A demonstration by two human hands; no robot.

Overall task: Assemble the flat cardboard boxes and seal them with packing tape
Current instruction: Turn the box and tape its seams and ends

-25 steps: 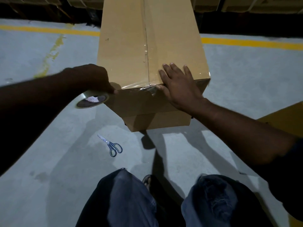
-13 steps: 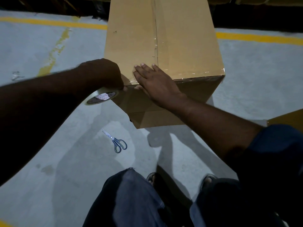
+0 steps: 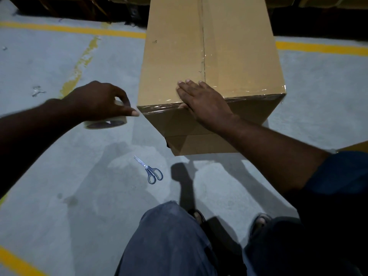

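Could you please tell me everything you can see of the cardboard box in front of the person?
The cardboard box is plain brown, long and rectangular. It is assembled, rests on the grey concrete floor and stretches away from the person. Its top flaps meet in a lengthwise centre seam under clear tape; more clear tape runs along the near top edge. The right hand lies flat across that edge, fingers straight, pressing the tape. A fold line crosses the near face low down.
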